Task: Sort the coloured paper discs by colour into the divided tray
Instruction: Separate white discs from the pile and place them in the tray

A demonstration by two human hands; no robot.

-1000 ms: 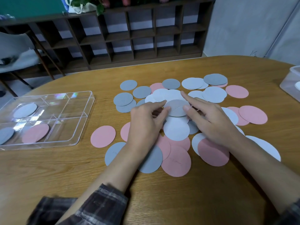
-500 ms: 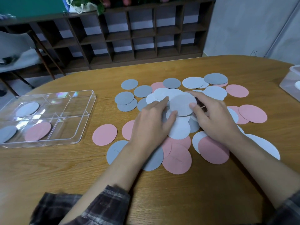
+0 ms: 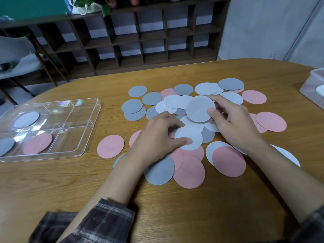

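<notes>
On my feed the right hand's (image 3: 236, 125) fingers (image 3: 211, 111) are grasping a raised pale disc (image 3: 199, 109): the thumb lies on its three o'clock edge with the other fingers behind it, and the disc is tilted up above the heap. The left hand (image 3: 156, 139) is clenched on a flat pale disc (image 3: 190, 137), just at six o'clock of the raised one. Its thumb is laid across that disc's near rim and its curled fingers sit at the ten o'clock edge. Both hands work over the pile (image 3: 152, 98) of dark grey, pale and pink discs, which are spread and overlapping in the middle of the desk (image 3: 52, 186). A lone pink disc (image 3: 110, 146) lies apart at the pile's eight o'clock. Well out at nine o'clock sits the clear divided tray (image 3: 84, 151). It holds one pale disc (image 3: 26, 119) in a far compartment, one dark grey disc (image 3: 6, 146) at its near left and one pink disc (image 3: 37, 143) just beside that. At two o'clock, on the desk's edge, I see part of a clear box (image 3: 313, 85). A dark shelf unit (image 3: 157, 35) stands beyond the desk at twelve. A plaid sleeve (image 3: 98, 223) covers the left forearm at six.
</notes>
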